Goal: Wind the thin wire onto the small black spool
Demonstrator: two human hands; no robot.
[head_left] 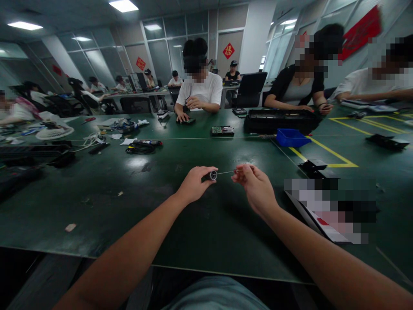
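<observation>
- Nearest of all, grey-blue cloth (214, 296) filled the lap, and there went the table's (200, 241) front edge, running just beyond it from side to side.
- Past that edge, a broad sweep of dark green surface lay under both forearms, room to move left and right, with a paper scrap (70, 227) over on the left.
- Close on the right, a pale flat object (322, 221), partly blurred, lay slanted beside the right forearm and bounded that side.
- And the action, mid-table! The left hand (193, 183) pinched a dark cylinder (212, 175), its shiny round end showing; the right hand (258, 187) pinched a thin rod (225, 172) that reached across to the cylinder; whether it went inside, you couldn't tell.
- Just ahead, more green ran up to a black cable bundle (142, 147) on the left and a blue bin (292, 138) by yellow tape (342, 165) on the right.
- Farther on, a circuit board (222, 130) and a long black case (280, 122) lined the far half, a co-worker in white (208, 88) seated opposite.
- Way back: glass partitions (159, 51), red decorations and bright ceiling lights (124, 5).
</observation>
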